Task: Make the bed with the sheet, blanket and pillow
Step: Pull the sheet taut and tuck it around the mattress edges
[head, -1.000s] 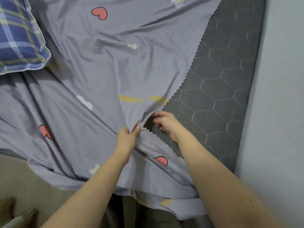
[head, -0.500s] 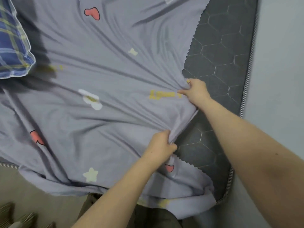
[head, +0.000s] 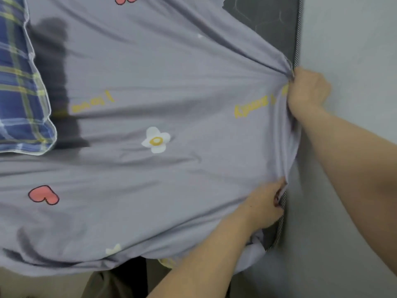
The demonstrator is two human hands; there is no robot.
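Note:
A grey-lilac sheet (head: 163,100) printed with hearts, flowers and yellow writing is stretched over most of the dark grey quilted mattress (head: 270,22). My right hand (head: 307,91) is shut on the sheet's edge at the mattress side by the wall. My left hand (head: 264,205) grips the same edge lower down, at the striped mattress border. A blue plaid pillow (head: 21,87) lies on the sheet at the left. No blanket is in view.
A pale grey wall (head: 352,39) runs right along the mattress's right side, leaving almost no gap. The sheet's near hem (head: 64,265) hangs over the bed's front edge above my trousers (head: 120,282).
Both hands have pulled the sheet's edge to the right, from the middle of the mattress to its wall side. Most of the bare mattress is now covered.

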